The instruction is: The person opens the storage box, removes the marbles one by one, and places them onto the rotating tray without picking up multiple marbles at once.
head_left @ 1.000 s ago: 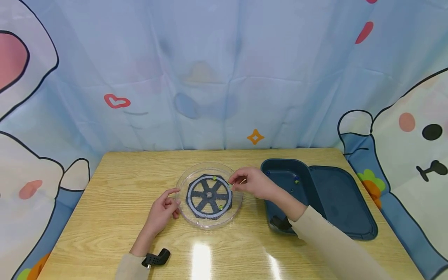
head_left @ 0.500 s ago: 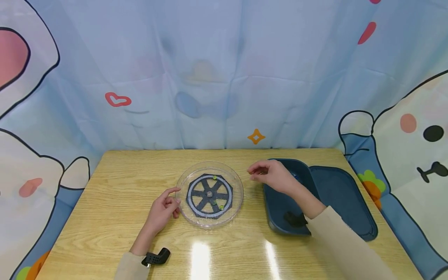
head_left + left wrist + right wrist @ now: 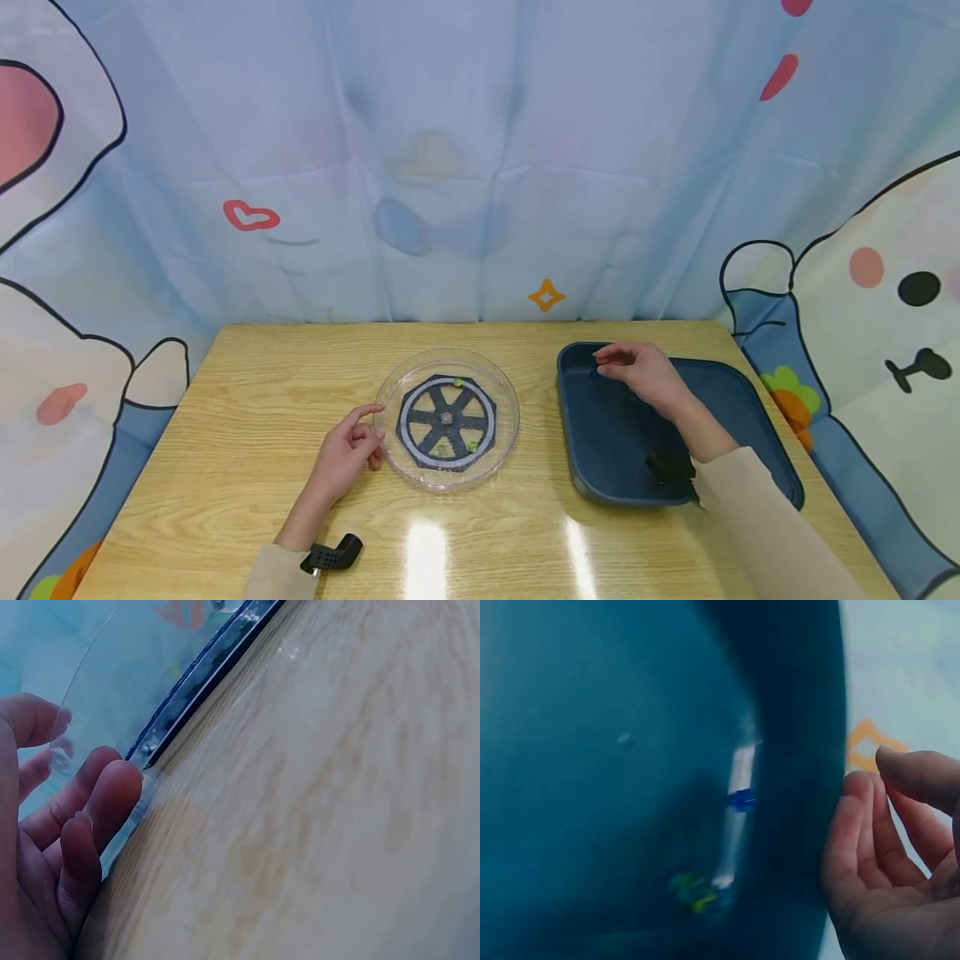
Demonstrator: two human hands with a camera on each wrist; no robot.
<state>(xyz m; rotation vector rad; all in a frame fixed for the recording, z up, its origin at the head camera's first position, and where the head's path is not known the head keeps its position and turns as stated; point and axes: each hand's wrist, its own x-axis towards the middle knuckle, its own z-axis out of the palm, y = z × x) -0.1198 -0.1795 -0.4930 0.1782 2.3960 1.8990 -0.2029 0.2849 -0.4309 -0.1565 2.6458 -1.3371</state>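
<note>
A clear round dish (image 3: pixel 390 392) holds a dark spoked wheel (image 3: pixel 447 417) with three small green beads (image 3: pixel 440 450) on it. My left hand (image 3: pixel 351 448) rests on the table with loosely bent fingers (image 3: pixel 97 796) touching the dish's left rim (image 3: pixel 82 682). My right hand (image 3: pixel 636 368) hovers over the far left corner of the dark blue tray (image 3: pixel 615 454). Its fingers (image 3: pixel 855 847) are loosely curled and hold nothing. Below them in the tray lie a blue bead (image 3: pixel 742 800) and a green-yellow bead (image 3: pixel 694 889).
The wooden table (image 3: pixel 247 400) ends at a light blue cartoon curtain (image 3: pixel 465 167) close behind. Black wrist mounts sit at my left cuff (image 3: pixel 330 554) and right cuff (image 3: pixel 671 467). The tray fills the table's right side.
My right hand left the dish's right rim and moved right to the tray's far corner. One green bead now lies in the wheel's lower left. My left hand stayed put.
</note>
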